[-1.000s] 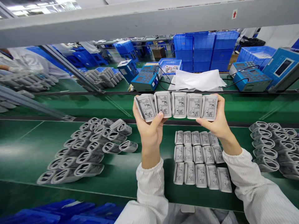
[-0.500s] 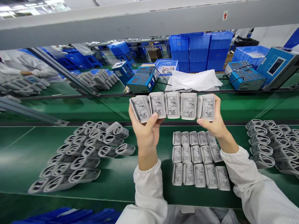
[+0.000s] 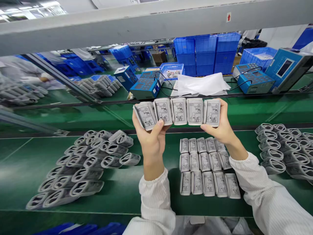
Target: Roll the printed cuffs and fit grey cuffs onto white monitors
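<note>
A row of several folded grey cuffs (image 3: 179,111) with printed drawings is held up between both hands, over the back edge of the green bench. My left hand (image 3: 152,140) grips the left end, its thumb on the front near the second cuff. At the right end, my right hand (image 3: 221,125) presses the last cuff, thumb at its lower corner. Beneath the hands, more folded cuffs (image 3: 208,183) lie in three neat rows, print side up. Part of the upper rows' right end is near my right wrist.
Rolled cuffs (image 3: 85,163) are piled left, and more (image 3: 271,153) at right. Beyond the ledge are blue devices (image 3: 146,85) with cables, white sheets (image 3: 201,85) and stacked blue crates (image 3: 207,54). A metal beam (image 3: 146,21) crosses above. A co-worker's sleeve (image 3: 26,70) shows far left.
The cuff at the right end now sits closer against its neighbour, and my right hand has shifted slightly left. The view has moved a little. The co-worker's hand at far left has moved.
</note>
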A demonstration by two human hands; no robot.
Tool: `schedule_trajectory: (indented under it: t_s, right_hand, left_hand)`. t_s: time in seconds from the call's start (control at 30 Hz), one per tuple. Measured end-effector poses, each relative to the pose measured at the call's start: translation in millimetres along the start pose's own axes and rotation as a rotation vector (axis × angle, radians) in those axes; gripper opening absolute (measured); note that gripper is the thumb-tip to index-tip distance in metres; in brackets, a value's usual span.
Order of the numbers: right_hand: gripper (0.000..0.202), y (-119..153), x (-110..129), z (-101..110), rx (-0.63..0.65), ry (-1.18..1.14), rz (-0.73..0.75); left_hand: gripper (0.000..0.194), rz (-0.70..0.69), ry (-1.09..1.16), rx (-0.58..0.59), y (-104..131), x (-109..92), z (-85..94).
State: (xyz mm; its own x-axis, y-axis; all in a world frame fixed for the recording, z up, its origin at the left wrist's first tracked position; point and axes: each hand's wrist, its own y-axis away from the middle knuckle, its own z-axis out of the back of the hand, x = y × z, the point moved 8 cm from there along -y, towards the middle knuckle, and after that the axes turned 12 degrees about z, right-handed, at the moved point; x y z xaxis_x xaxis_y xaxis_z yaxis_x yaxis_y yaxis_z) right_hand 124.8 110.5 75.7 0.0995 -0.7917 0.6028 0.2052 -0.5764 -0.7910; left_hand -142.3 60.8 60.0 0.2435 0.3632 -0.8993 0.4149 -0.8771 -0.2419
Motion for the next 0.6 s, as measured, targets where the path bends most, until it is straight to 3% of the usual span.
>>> schedule_trajectory:
  t_s: [0.23, 0.3, 0.4, 0.47, 0.6]
  right_hand:
    - [0.088, 0.7, -1.4, -2.3, -0.018, -0.018, 0.009]
    - [0.087, -0.3, -8.3, -0.3, -0.024, -0.043, 0.018]
    - [0.070, 1.8, -30.2, 16.7, -0.054, -0.027, 0.007]
    - [0.058, 11.5, -54.7, 35.2, -0.059, 0.053, -0.065]
    - [0.051, 57.0, -113.1, 65.2, 0.019, 0.206, -0.359]
  left_hand:
    - [0.090, -0.019, -0.011, -0.001, -1.6, 4.3, 2.6]
    - [0.090, -0.032, -0.023, 0.015, -8.1, 10.1, 3.8]
    - [0.087, -0.084, -0.087, 0.042, -24.8, 23.1, 10.7]
    - [0.086, -0.046, -0.242, 0.122, -36.9, 41.2, 11.9]
    - [0.076, 0.190, -0.740, 0.435, -42.4, 102.8, 2.3]
